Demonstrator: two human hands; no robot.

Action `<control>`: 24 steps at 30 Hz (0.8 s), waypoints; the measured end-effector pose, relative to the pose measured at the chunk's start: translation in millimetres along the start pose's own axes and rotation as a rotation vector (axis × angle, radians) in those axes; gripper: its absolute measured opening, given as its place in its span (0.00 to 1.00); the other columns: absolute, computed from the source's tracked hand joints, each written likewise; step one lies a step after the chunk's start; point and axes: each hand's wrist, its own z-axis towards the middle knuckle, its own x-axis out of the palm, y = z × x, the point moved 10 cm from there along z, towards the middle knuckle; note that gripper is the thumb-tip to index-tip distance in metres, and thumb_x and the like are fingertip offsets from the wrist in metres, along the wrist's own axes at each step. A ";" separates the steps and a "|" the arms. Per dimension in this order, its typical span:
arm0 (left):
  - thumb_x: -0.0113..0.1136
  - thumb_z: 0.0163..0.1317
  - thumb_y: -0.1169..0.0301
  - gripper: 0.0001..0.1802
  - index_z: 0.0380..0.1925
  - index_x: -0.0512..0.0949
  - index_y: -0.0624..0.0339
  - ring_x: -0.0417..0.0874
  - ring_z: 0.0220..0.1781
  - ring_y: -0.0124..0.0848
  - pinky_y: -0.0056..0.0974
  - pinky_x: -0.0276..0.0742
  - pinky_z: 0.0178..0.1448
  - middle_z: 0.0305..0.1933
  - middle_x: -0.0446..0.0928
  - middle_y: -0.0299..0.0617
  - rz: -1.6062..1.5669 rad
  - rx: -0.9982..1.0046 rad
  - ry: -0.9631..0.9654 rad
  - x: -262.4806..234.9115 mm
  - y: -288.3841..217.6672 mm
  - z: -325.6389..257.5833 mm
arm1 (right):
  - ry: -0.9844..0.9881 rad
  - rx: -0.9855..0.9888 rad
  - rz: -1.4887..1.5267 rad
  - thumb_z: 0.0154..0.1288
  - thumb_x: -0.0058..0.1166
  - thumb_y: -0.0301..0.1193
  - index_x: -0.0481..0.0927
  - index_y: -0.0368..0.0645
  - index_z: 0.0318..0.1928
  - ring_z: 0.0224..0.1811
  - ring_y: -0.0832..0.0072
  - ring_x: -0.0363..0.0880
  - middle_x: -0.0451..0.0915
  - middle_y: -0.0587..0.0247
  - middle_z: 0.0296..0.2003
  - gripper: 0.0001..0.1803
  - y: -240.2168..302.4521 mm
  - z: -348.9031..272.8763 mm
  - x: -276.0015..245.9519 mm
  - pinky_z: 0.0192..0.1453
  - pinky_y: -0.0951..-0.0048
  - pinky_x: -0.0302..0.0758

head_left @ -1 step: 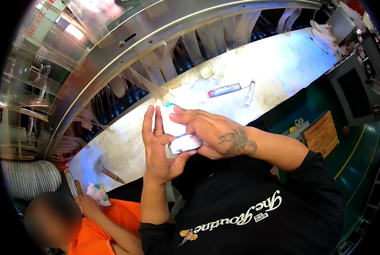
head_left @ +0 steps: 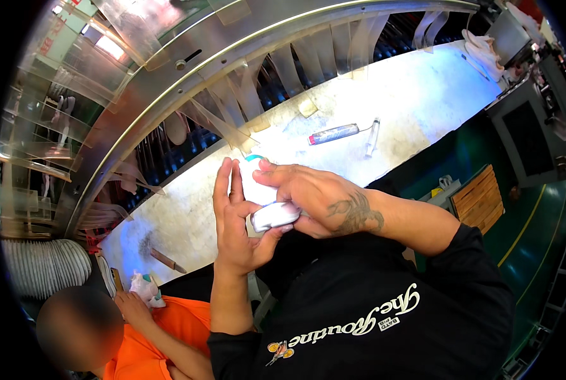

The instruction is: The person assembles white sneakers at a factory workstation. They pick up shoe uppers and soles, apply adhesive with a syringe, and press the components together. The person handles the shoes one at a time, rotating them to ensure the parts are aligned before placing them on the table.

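In front of my chest, both hands hold a white shoe (head_left: 257,187) with a teal edge at its far end. Its rounded near end faces me. My left hand (head_left: 237,231) grips that end from the left between thumb and bent finger, its other fingers pointing up along the side. From the right, my right hand (head_left: 315,196) wraps the shoe, thumb below and fingertips lying on its upper part. My fingers cover much of the shoe's right side.
On the brightly lit worktable (head_left: 416,88) lie a dark tool with a red end (head_left: 334,133), a clear syringe-like tube (head_left: 373,138), a pale block (head_left: 307,107) and a brown strip (head_left: 167,260). Clear curtain strips (head_left: 289,66) hang behind. A person in orange (head_left: 169,323) works at left, holding a white-and-teal item.
The shoe has tilted very slightly in my hands, showing a little more of its far part. Both hands keep their hold.
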 end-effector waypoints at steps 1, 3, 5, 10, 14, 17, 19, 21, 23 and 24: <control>0.82 0.59 0.75 0.24 0.48 0.74 0.62 0.57 0.89 0.70 0.66 0.56 0.89 0.89 0.48 0.72 -0.057 -0.026 -0.002 1.0 5.2 -5.8 | 0.003 0.008 -0.012 0.58 0.78 0.25 0.75 0.34 0.44 0.71 0.39 0.83 0.82 0.32 0.66 0.22 1.5 0.2 -0.4 0.71 0.51 0.86; 0.79 0.61 0.77 0.24 0.49 0.71 0.61 0.59 0.89 0.68 0.64 0.59 0.88 0.89 0.50 0.75 -0.172 -0.039 -0.030 4.2 8.5 -14.4 | 0.011 0.024 -0.035 0.57 0.78 0.24 0.76 0.34 0.43 0.69 0.41 0.85 0.83 0.34 0.65 0.21 5.2 -1.1 -0.6 0.68 0.53 0.88; 0.79 0.62 0.77 0.25 0.50 0.71 0.60 0.61 0.88 0.67 0.64 0.60 0.87 0.88 0.53 0.75 -0.262 -0.052 -0.072 6.9 9.2 -18.5 | 0.029 0.065 -0.016 0.57 0.73 0.23 0.76 0.29 0.58 0.71 0.43 0.83 0.81 0.35 0.68 0.30 2.9 -9.9 2.6 0.73 0.53 0.85; 0.79 0.60 0.78 0.26 0.51 0.70 0.59 0.64 0.87 0.65 0.62 0.64 0.86 0.86 0.58 0.75 -0.336 -0.078 -0.118 9.2 8.4 -31.6 | -0.008 0.099 -0.035 0.57 0.72 0.22 0.78 0.27 0.64 0.70 0.47 0.85 0.82 0.40 0.67 0.32 9.9 -18.2 4.9 0.71 0.56 0.87; 0.81 0.57 0.78 0.26 0.47 0.72 0.63 0.72 0.83 0.65 0.60 0.74 0.81 0.83 0.62 0.78 -0.297 -0.051 -0.130 8.3 6.9 -35.7 | -0.027 0.116 -0.042 0.58 0.72 0.22 0.80 0.28 0.63 0.71 0.48 0.84 0.83 0.42 0.66 0.31 17.6 -26.3 2.8 0.72 0.55 0.86; 0.82 0.57 0.77 0.26 0.46 0.72 0.63 0.73 0.82 0.65 0.59 0.75 0.79 0.82 0.64 0.79 -0.298 -0.075 -0.124 13.3 -0.5 -38.2 | -0.038 0.124 -0.028 0.58 0.76 0.23 0.79 0.31 0.57 0.69 0.47 0.86 0.84 0.42 0.65 0.28 20.5 -32.4 -1.1 0.68 0.56 0.89; 0.81 0.58 0.78 0.25 0.48 0.72 0.65 0.72 0.82 0.67 0.59 0.75 0.80 0.81 0.63 0.81 -0.263 -0.076 -0.088 14.3 -3.5 -39.8 | -0.069 0.154 0.015 0.58 0.80 0.24 0.77 0.33 0.59 0.68 0.48 0.87 0.85 0.43 0.64 0.31 20.2 -35.5 -4.1 0.66 0.56 0.89; 0.80 0.58 0.79 0.25 0.50 0.73 0.68 0.71 0.82 0.67 0.59 0.75 0.80 0.81 0.63 0.82 -0.256 -0.093 -0.064 17.4 -5.1 -41.1 | -0.123 0.211 0.087 0.57 0.82 0.26 0.73 0.32 0.68 0.66 0.49 0.89 0.86 0.45 0.64 0.41 16.9 -40.3 -7.6 0.68 0.57 0.88; 0.80 0.58 0.82 0.29 0.55 0.73 0.68 0.71 0.83 0.67 0.60 0.73 0.82 0.81 0.62 0.82 -0.448 -0.027 -0.180 18.5 -8.6 -45.4 | -0.063 0.211 0.113 0.55 0.83 0.28 0.68 0.33 0.74 0.68 0.47 0.85 0.82 0.43 0.68 0.50 9.9 -49.5 -0.7 0.71 0.56 0.85; 0.80 0.57 0.82 0.32 0.58 0.72 0.67 0.70 0.83 0.67 0.61 0.73 0.82 0.82 0.62 0.81 -0.486 -0.021 -0.201 18.7 -9.0 -46.7 | -0.032 0.211 0.127 0.54 0.84 0.30 0.66 0.33 0.78 0.70 0.46 0.83 0.80 0.42 0.70 0.54 6.5 -52.0 1.9 0.72 0.56 0.83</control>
